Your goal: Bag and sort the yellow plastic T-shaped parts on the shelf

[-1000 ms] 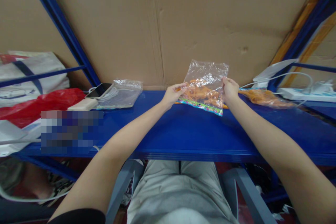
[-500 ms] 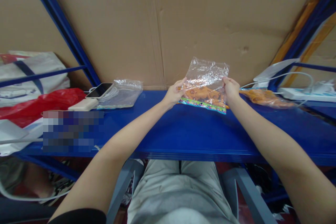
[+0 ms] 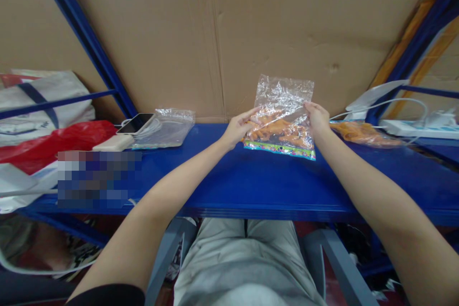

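Observation:
A clear plastic bag [image 3: 285, 91] with a colourful printed strip along its lower edge is held up over the blue shelf. My left hand [image 3: 238, 130] grips its left side, thumb and fingers closed on the film. On the opposite side my right hand [image 3: 317, 117] pinches the bag's edge. Orange pieces [image 3: 276, 128] show through the film in the lower half; their exact kind is hard to make out. Right of my right hand lies another clear bag of orange pieces [image 3: 358, 133], flat on the shelf.
The blue shelf [image 3: 229, 181] runs across in front of me, with cardboard [image 3: 161, 33] behind it. Leftward are a flat clear bag [image 3: 168, 131], a phone [image 3: 136, 124], a white cable and a red plastic bag [image 3: 79, 134]. A power strip [image 3: 416, 128] stands at the right.
The bag has been flattened and tilted slightly, its lower right corner shifting a little down and right. Both hands still grip its sides, and the left fingers reach further across the film.

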`<state>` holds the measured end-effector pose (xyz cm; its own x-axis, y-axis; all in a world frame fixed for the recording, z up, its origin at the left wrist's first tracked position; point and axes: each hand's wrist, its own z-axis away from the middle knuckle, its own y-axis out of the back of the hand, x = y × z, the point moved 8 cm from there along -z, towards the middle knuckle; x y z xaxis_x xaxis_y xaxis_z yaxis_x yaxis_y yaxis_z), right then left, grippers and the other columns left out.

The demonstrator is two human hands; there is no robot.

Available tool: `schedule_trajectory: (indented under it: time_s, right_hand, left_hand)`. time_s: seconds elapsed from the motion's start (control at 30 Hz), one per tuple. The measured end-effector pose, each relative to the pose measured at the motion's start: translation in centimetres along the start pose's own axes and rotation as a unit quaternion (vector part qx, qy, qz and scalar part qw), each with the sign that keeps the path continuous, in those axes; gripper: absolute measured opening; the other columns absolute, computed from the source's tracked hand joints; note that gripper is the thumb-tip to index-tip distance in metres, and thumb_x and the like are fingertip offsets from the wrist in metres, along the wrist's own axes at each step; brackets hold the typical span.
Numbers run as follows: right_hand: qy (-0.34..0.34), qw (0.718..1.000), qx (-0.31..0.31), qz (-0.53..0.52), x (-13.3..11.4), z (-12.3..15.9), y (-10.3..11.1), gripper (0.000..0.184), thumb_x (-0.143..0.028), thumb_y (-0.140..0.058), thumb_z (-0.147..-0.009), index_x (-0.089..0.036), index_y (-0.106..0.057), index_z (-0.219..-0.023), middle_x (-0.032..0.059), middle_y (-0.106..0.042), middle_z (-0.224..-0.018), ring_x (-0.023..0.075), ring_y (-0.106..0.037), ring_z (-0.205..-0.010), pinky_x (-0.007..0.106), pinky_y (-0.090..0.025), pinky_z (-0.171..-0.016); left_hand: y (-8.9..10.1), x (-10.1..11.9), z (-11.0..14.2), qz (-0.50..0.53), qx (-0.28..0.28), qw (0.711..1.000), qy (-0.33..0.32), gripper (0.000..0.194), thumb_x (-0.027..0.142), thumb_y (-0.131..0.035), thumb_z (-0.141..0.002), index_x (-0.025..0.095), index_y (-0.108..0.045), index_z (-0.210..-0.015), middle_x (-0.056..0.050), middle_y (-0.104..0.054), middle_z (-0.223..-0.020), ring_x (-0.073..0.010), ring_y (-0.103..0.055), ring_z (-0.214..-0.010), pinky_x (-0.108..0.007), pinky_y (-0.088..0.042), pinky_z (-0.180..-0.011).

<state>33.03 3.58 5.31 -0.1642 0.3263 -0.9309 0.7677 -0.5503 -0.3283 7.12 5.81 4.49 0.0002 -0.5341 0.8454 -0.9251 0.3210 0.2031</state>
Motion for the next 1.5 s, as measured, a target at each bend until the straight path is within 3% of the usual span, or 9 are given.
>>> schedule_trajectory:
  time_s: [0.23, 0.3, 0.4, 0.57, 0.77, 0.9, 1.03, 1.23, 1.5]
  right_hand:
    - [-0.025, 0.996, -0.08, 0.023, 0.6, 1.7, -1.8, 0.024, -0.01, -0.061, -0.088, -0.02, -0.054, -0.067, -0.0086, -0.034, -0.048, 0.0056, -0.022, -0.041, 0.016, -0.018, -0.036]
    - [-0.025, 0.996, -0.086, 0.016, 0.7, 1.7, -2.0, 0.024, -0.01, -0.061, -0.087, -0.02, -0.053, -0.067, -0.0085, -0.035, -0.049, 0.0055, -0.024, -0.042, 0.016, -0.019, -0.036]
    - [-0.014, 0.997, -0.071, -0.015, 0.9, 1.0, -1.8, 0.025, -0.011, -0.062, -0.086, -0.02, -0.051, -0.066, -0.0075, -0.04, -0.053, 0.0061, -0.03, -0.044, 0.017, -0.026, -0.038]
    - [0.01, 0.997, 0.015, -0.076, 0.5, -0.2, -0.4, 0.029, -0.007, -0.057, -0.087, -0.02, -0.045, -0.064, -0.0054, -0.05, -0.059, 0.0071, -0.043, -0.05, 0.017, -0.038, -0.045]
    - [0.005, 0.987, 0.071, -0.143, -0.2, 0.1, 0.6, 0.023, -0.015, -0.046, -0.094, -0.023, -0.041, -0.073, -0.0036, -0.061, -0.07, 0.0097, -0.057, -0.053, 0.022, -0.047, -0.047]
    - [0.002, 0.983, 0.081, -0.162, 0.3, 0.8, 0.3, 0.028, -0.006, -0.047, -0.085, -0.023, -0.033, -0.068, -0.006, -0.052, -0.064, 0.0093, -0.062, -0.057, 0.018, -0.048, -0.048]
    - [-0.03, 0.982, 0.031, -0.181, 1.9, 1.4, -1.2, 0.026, -0.003, -0.049, -0.078, -0.021, -0.034, -0.068, -0.0057, -0.057, -0.069, 0.0107, -0.066, -0.064, 0.024, -0.056, -0.059]
    - [-0.071, 0.982, -0.054, -0.166, 3.4, 1.7, -3.1, 0.017, -0.012, -0.055, -0.084, -0.022, -0.045, -0.076, -0.0005, -0.071, -0.082, 0.0152, -0.069, -0.07, 0.032, -0.059, -0.062]
    - [-0.064, 0.987, -0.022, -0.145, 2.4, 0.1, -1.4, 0.019, -0.019, -0.055, -0.091, -0.022, -0.046, -0.075, -0.0017, -0.064, -0.076, 0.0121, -0.062, -0.063, 0.025, -0.055, -0.06]
  left_hand:
    - [1.5, -1.0, -0.3, -0.014, 0.04, 0.999, 0.011, 0.052, 0.027, -0.068, -0.089, 0.018, -0.063, -0.139, -0.007, -0.079, -0.096, -0.0149, -0.07, -0.064, -0.028, -0.059, -0.061]
    - [1.6, -1.3, -0.2, -0.016, 0.045, 0.998, 0.03, 0.05, 0.03, -0.061, -0.093, 0.018, -0.06, -0.142, -0.009, -0.078, -0.105, -0.0105, -0.064, -0.052, -0.026, -0.055, -0.053]
    - [1.4, -1.3, -0.1, 0.001, 0.048, 0.998, 0.038, 0.051, 0.032, -0.055, -0.097, 0.023, -0.053, -0.147, -0.011, -0.071, -0.126, -0.0079, -0.063, -0.05, -0.026, -0.055, -0.052]
    - [1.5, -1.7, -0.2, 0.059, 0.065, 0.994, 0.069, 0.065, 0.047, -0.058, -0.097, 0.024, -0.039, -0.154, -0.013, -0.071, -0.126, -0.019, -0.074, -0.071, -0.033, -0.06, -0.061]
    - [-0.6, -2.1, 0.5, 0.115, -0.059, 0.979, 0.159, 0.072, 0.076, -0.04, -0.094, 0.02, -0.06, -0.135, -0.015, -0.075, -0.12, -0.0202, -0.076, -0.074, -0.022, -0.049, -0.046]
    - [-2.8, -1.7, 1.7, 0.1, -0.132, 0.968, 0.189, 0.066, 0.07, -0.046, -0.096, 0.015, -0.066, -0.125, -0.018, -0.075, -0.119, -0.0195, -0.076, -0.075, -0.019, -0.049, -0.045]
    - [-4.1, -1.6, 2.3, 0.079, -0.137, 0.969, 0.192, 0.056, 0.061, -0.058, -0.095, 0.013, -0.068, -0.123, -0.019, -0.075, -0.118, -0.0178, -0.075, -0.07, -0.02, -0.05, -0.046]
    - [-3.3, -2.1, 1.9, 0.037, -0.106, 0.975, 0.191, 0.036, 0.044, -0.062, -0.098, 0.01, -0.073, -0.102, -0.018, -0.076, -0.111, -0.014, -0.072, -0.064, -0.02, -0.048, -0.047]
    - [-2.3, -2.9, 1.5, 0.022, -0.08, 0.981, 0.177, 0.034, 0.046, -0.062, -0.097, 0.014, -0.072, -0.101, -0.013, -0.079, -0.099, -0.0133, -0.07, -0.061, -0.019, -0.046, -0.046]
